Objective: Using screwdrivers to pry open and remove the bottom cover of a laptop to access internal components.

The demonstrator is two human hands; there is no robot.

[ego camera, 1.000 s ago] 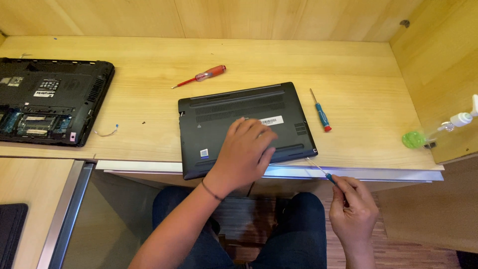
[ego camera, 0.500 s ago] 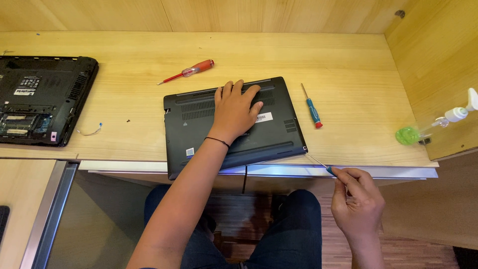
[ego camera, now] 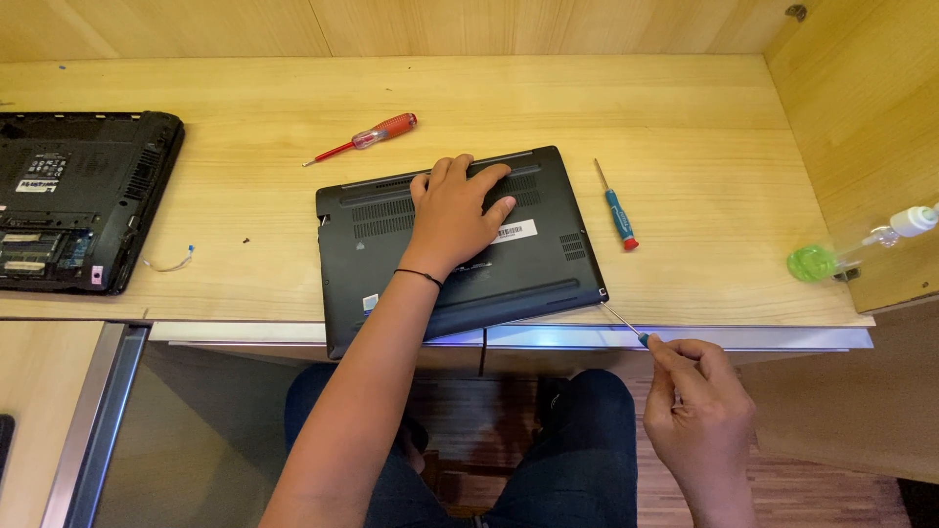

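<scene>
Your left hand point(ego camera: 455, 210) lies flat, fingers spread, on the upturned black laptop point(ego camera: 460, 249) at the light wooden surface's point(ego camera: 685, 127) near edge. Your right hand point(ego camera: 699, 416) pinches a thin screwdriver point(ego camera: 623, 324) — its handle hidden in your fingers — with the tip at the laptop's near right corner.

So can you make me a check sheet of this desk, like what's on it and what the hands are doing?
Surface: light wooden desk with wood-panelled back and right side wall.
Job's things: black laptop lying bottom side up, its front edge overhanging the desk; thin screwdriver with its tip at the laptop's near right corner.
Clutter: red screwdriver; blue screwdriver; second opened black laptop at left; green-tinted bottle at right.
Hands: left hand flat on the laptop; right hand pinching the thin screwdriver.
Cables: small loose wire by the second laptop.
Surroundings: the person's legs in dark trousers, wooden floor below.
</scene>
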